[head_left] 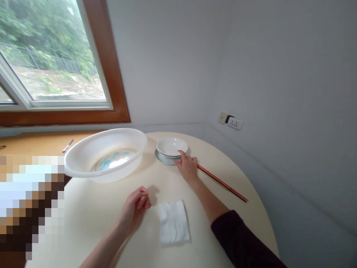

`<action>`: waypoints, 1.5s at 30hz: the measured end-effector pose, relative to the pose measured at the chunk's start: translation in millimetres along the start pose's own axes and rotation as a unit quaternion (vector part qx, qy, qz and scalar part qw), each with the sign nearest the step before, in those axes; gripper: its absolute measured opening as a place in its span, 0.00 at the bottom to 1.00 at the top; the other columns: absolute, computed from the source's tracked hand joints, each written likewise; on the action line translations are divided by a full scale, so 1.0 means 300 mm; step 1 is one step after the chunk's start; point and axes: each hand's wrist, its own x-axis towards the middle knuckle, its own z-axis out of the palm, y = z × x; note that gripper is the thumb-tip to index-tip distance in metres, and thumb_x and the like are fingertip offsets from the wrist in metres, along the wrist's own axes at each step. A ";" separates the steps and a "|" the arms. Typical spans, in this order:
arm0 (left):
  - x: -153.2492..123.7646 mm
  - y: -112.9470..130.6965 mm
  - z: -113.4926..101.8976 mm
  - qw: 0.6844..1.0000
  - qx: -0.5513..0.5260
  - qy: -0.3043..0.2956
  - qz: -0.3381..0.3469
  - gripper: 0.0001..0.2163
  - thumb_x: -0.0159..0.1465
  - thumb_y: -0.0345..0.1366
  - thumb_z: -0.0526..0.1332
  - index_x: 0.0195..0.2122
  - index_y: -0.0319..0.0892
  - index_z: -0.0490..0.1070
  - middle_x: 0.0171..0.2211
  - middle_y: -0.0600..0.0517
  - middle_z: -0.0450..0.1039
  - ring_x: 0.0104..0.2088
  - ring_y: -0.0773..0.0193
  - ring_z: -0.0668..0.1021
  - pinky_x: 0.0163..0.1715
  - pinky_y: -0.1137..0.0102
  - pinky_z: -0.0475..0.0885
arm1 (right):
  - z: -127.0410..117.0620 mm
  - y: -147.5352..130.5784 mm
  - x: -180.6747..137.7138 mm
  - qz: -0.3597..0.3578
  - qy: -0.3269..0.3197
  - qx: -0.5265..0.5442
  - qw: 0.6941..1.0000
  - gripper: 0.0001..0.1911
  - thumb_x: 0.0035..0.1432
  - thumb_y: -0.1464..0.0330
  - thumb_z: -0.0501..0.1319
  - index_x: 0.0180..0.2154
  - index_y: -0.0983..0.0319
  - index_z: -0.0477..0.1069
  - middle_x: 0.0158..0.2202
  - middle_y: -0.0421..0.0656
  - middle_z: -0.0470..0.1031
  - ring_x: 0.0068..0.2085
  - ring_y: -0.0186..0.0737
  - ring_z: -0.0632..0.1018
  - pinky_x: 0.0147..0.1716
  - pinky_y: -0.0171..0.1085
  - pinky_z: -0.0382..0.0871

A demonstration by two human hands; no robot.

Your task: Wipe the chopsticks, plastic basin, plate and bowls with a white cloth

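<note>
Your right hand (188, 167) rests open-fingered on the near rim of the white bowl (171, 146), which sits on a saucer (163, 158) beside the plastic basin (106, 154). Grip the rim firmly, steadying the saucer and avoiding the chopsticks (221, 182). Your left hand (135, 206) curls loosely, empty, beside the napkin (173, 221).

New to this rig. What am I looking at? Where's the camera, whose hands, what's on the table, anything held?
No machine: one camera on a person's head, looking down at their own bare hands. The right hand touches the rim of a white bowl stacked on a plate; a firm grip is not clear. The left hand is loosely curled, empty, beside a napkin. Also on the round table: a clear basin and chopsticks.
</note>
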 end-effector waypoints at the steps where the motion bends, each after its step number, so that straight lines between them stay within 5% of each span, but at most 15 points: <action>1: -0.002 0.001 0.002 1.000 0.001 0.000 -0.001 0.07 0.46 0.34 0.63 0.19 0.40 0.65 0.09 0.62 0.50 0.15 0.72 0.62 0.21 0.74 0.58 | 0.000 -0.002 0.002 0.003 -0.012 -0.007 1.000 0.22 0.60 0.61 0.56 0.54 0.61 0.61 0.35 0.45 0.76 0.37 0.42 0.72 0.38 0.40 0.51; 11: 0.000 -0.002 -0.002 1.000 0.011 -0.008 -0.004 0.05 0.47 0.33 0.62 0.19 0.40 0.66 0.09 0.62 0.49 0.15 0.72 0.62 0.22 0.74 0.59 | 0.020 -0.006 0.014 0.031 -0.004 0.005 1.000 0.16 0.59 0.60 0.57 0.47 0.58 0.69 0.37 0.46 0.77 0.42 0.48 0.68 0.41 0.43 0.47; 20: 0.008 -0.003 -0.007 1.000 0.010 -0.014 0.001 0.05 0.47 0.33 0.61 0.19 0.40 0.65 0.09 0.62 0.50 0.15 0.72 0.62 0.22 0.74 0.59 | 0.044 0.017 0.018 0.035 0.009 0.081 0.996 0.11 0.59 0.64 0.57 0.43 0.59 0.70 0.37 0.44 0.76 0.44 0.43 0.70 0.44 0.42 0.51; 29: 0.008 -0.002 -0.003 1.000 0.019 -0.012 0.000 0.06 0.47 0.34 0.62 0.19 0.40 0.64 0.09 0.62 0.50 0.15 0.72 0.62 0.22 0.74 0.59 | 0.092 0.033 0.010 0.028 0.015 0.205 0.978 0.23 0.48 0.65 0.65 0.47 0.60 0.65 0.44 0.46 0.71 0.46 0.44 0.71 0.45 0.42 0.64; 45: 0.008 -0.005 -0.004 1.000 0.019 -0.013 0.001 0.05 0.47 0.34 0.61 0.19 0.40 0.65 0.09 0.62 0.50 0.16 0.72 0.62 0.23 0.73 0.59 | 0.101 0.045 0.011 0.013 0.024 0.216 0.976 0.21 0.48 0.67 0.65 0.45 0.61 0.66 0.39 0.45 0.72 0.42 0.42 0.72 0.45 0.42 0.65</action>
